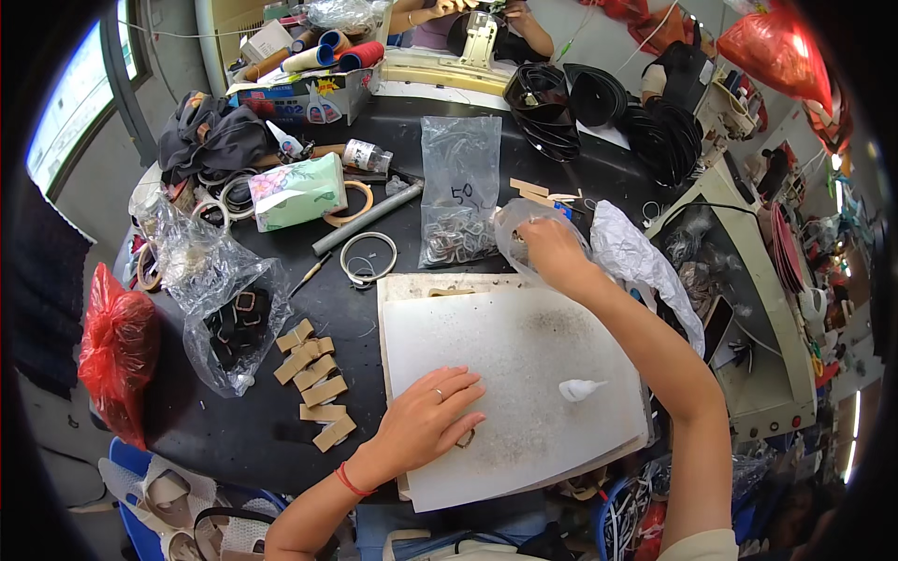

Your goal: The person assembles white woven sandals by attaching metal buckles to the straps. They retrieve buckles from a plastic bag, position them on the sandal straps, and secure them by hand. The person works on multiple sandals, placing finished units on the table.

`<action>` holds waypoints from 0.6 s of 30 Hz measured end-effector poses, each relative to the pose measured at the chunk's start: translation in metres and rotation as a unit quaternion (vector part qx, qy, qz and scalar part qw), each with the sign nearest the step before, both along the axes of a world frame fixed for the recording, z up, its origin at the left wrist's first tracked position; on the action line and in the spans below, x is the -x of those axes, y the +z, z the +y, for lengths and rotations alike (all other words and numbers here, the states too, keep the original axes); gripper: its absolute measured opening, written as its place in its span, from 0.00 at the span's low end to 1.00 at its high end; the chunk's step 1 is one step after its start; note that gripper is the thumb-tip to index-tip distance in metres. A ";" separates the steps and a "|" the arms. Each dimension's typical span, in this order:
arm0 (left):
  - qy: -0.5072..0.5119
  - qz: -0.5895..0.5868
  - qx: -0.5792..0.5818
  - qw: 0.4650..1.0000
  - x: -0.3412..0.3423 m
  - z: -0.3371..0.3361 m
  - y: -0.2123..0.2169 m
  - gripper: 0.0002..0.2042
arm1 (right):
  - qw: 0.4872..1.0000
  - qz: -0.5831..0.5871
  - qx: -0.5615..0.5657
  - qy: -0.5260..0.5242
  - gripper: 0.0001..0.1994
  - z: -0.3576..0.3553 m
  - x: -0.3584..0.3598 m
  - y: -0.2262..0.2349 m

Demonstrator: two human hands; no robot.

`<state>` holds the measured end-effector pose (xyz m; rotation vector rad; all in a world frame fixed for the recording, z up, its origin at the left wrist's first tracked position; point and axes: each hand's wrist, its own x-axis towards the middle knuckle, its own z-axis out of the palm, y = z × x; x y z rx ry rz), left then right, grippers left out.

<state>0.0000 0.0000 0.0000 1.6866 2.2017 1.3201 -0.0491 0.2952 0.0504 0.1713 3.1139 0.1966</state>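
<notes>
My left hand (pixel 432 419) lies flat with its fingers stretched out on a large white sheet (pixel 496 355). Just below its thumb is a small brass-coloured buckle (pixel 465 438). My right hand (pixel 554 251) reaches into the mouth of a clear plastic bag (pixel 513 241), its fingers curled down; what they pinch is hidden. Beside that bag stands another clear bag (pixel 458 234), filled at the bottom with metal buckles. A small white nozzle bottle (pixel 582 389) rests on the sheet's right part. Several tan strap pieces (pixel 313 374) lie in a column left of the sheet.
A tissue pack (pixel 301 192), a metal rod (pixel 367 219) and a tape ring (pixel 369 258) sit behind. Left are a bag with black straps (pixel 238 323) and a red bag (pixel 119 351). A crumpled white bag (pixel 645 262) lies right. Another person's hands (pixel 458 7) are at the far side.
</notes>
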 end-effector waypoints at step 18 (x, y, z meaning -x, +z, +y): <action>-0.032 -0.588 -0.123 0.799 0.035 0.084 0.058 0.17 | 0.778 -0.021 0.628 0.018 0.10 -0.023 -0.094 0.079</action>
